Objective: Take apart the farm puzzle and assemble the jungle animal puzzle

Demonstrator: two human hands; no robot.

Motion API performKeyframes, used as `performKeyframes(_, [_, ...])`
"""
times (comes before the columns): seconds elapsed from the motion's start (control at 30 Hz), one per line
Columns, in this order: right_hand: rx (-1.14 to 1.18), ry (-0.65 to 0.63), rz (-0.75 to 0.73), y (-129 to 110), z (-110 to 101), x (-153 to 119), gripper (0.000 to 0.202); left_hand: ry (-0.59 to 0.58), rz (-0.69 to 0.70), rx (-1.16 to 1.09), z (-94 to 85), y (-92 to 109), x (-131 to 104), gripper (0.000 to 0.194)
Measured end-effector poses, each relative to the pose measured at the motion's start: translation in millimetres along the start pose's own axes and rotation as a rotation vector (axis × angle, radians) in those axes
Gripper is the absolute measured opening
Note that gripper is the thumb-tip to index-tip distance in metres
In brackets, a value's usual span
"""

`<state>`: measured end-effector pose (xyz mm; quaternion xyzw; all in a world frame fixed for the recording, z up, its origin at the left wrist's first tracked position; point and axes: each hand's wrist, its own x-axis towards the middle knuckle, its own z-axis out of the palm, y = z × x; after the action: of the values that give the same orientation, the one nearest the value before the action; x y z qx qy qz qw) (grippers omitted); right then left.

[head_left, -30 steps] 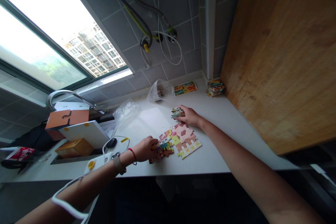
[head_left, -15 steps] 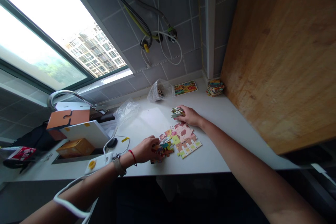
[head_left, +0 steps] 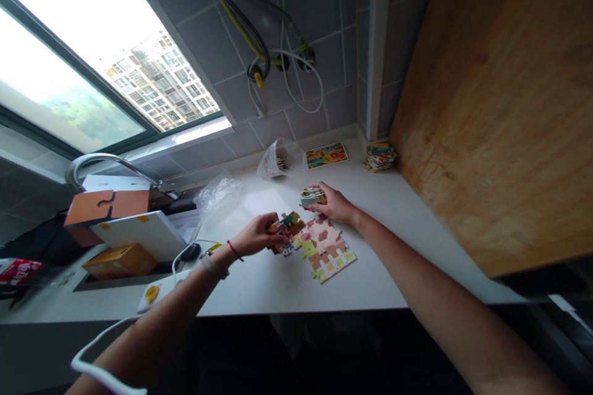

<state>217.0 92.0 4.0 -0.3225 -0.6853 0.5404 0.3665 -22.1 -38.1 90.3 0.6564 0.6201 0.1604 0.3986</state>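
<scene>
My left hand (head_left: 260,234) is closed round a bunch of dark, multicoloured puzzle pieces (head_left: 290,225), at the left edge of a partly joined puzzle. That joined puzzle (head_left: 324,244), pink with brown patches and a white fence along its lower edge, lies flat on the white counter. Just above it, my right hand (head_left: 331,202) grips a stack of greenish puzzle pieces (head_left: 311,196) between thumb and fingers. Part of the joined puzzle's left side is hidden by the pieces in my left hand.
Behind my hands lie a plastic bag of pieces (head_left: 280,160), a colourful picture card (head_left: 327,155) and another stack of pieces (head_left: 380,156). Crumpled plastic (head_left: 217,194), boxes (head_left: 121,259) and a power strip (head_left: 160,292) are at left. A wooden panel (head_left: 491,111) stands right.
My left hand has moved up and away from the counter's front edge with the dark pieces. My right hand has barely moved. The camera view has shifted slightly.
</scene>
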Motion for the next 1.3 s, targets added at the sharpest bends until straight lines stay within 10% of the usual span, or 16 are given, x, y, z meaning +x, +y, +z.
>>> performKeyframes(0.57, [0.021,-0.006,0.027,6,-15,5,0.060,0.134,0.251,0.091,6.7,-4,86,0.044])
performKeyframes(1.3, [-0.194,0.020,0.105,-17,-6,-4,0.052,0.327,0.372,-0.122,34.2,-37,88,0.046])
